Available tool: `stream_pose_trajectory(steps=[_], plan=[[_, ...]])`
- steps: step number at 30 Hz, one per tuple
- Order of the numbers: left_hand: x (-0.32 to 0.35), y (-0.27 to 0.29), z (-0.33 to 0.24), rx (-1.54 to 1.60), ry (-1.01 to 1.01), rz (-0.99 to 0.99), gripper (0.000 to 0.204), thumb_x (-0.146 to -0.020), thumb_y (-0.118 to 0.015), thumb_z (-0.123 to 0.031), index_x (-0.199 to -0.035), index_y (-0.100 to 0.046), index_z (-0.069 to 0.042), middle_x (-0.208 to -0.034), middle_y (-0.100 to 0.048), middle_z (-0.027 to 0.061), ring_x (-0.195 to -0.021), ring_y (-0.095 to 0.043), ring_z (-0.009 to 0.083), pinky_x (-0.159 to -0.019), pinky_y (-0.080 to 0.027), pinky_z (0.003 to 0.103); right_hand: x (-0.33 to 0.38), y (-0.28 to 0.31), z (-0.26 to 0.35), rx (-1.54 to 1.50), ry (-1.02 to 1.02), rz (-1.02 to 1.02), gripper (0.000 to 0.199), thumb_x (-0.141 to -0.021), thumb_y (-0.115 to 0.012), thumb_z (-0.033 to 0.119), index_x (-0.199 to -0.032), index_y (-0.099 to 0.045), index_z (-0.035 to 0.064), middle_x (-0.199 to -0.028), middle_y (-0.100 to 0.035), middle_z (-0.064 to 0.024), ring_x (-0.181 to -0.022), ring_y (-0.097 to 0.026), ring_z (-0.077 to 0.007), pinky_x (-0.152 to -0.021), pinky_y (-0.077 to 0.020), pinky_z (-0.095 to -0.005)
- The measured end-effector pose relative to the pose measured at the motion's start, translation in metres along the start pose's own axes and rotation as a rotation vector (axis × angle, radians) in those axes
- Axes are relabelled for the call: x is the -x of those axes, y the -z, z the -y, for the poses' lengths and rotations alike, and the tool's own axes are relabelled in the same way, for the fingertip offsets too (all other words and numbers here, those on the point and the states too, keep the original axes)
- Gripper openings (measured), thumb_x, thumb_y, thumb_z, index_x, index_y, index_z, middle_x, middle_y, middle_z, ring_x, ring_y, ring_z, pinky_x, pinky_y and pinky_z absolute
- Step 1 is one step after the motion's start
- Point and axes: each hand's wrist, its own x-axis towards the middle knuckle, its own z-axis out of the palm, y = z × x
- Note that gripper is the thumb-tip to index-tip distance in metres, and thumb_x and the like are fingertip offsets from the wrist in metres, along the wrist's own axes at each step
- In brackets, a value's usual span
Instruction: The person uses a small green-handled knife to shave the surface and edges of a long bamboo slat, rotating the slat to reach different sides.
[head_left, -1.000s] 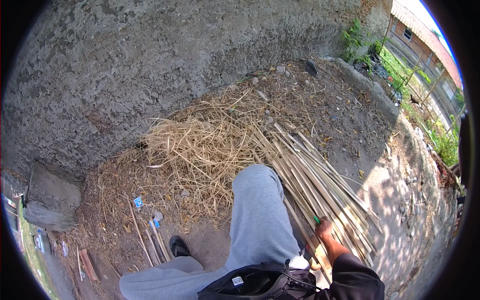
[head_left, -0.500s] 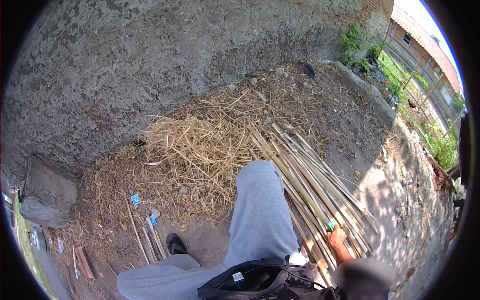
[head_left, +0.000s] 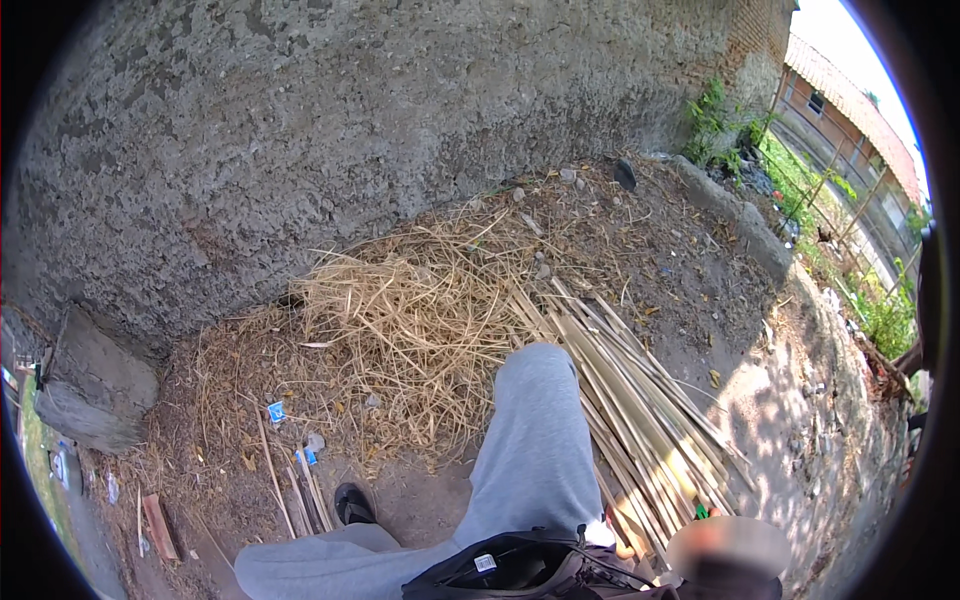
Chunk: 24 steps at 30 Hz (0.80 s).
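Note:
Long split bamboo strips lie in a loose bundle on the ground, running from the straw toward the lower right. Against their near end shows a small bright green thing, too small to name. A blurred round patch covers the spot beside it, and any hand there is hidden, so its grip cannot be judged. Just right of my grey-trousered knee is a small skin-coloured patch; whether it is a hand or a foot is unclear. My left hand does not show. A black open bag rests at my lap.
A heap of dry straw sits below the rough grey wall. A concrete block stands at left. Near my dark shoe are a few thin sticks and blue scraps. A stone edge bounds the right.
The hand at the bamboo strips with the green thing has drawn back toward the lower right, behind the blurred patch. The ground sits slightly lower in view.

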Motion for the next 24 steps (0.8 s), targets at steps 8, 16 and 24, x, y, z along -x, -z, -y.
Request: stream_pose_trajectory(steps=[8,16,24], plan=[[-0.093,0.141,0.034,-0.346,-0.583,-0.742,0.031,-0.099,-0.054,-0.021,-0.120,-0.062,0.000,-0.098,-0.070,0.0152,-0.092,-0.068,0.0154,-0.075,-0.052,0.029,-0.173,-0.019,0.184,-0.419,0.027,-0.273,0.017,-0.075,-0.071,0.009,-0.091,-0.065,0.0121,-0.085,-0.067,-0.0138,-0.080,-0.065,-0.0365,-0.072,-0.0489,-0.0450],[0.007,-0.001,-0.249,0.054,-0.922,-0.395,0.024,-0.090,-0.063,-0.015,-0.108,-0.063,0.000,-0.066,-0.058,0.0029,-0.056,-0.046,0.0137,-0.050,-0.035,0.030,-0.228,0.133,0.493,-0.594,0.401,-0.012,0.037,-0.069,-0.082,0.029,-0.102,-0.071,0.0162,-0.084,-0.071,-0.0099,-0.082,-0.067,-0.0329,-0.074,-0.0503,-0.0420],[-0.015,-0.070,-0.286,-0.540,-1.433,-0.173,0.056,-0.075,-0.075,-0.018,-0.126,-0.055,-0.006,-0.120,-0.058,0.0150,-0.123,-0.049,0.0339,-0.104,-0.036,0.050,-0.148,0.201,0.649,-0.826,0.908,0.192,0.026,-0.068,-0.085,0.026,-0.091,-0.077,0.0169,-0.077,-0.071,-0.0069,-0.070,-0.067,-0.0291,-0.065,-0.0509,-0.0418]])
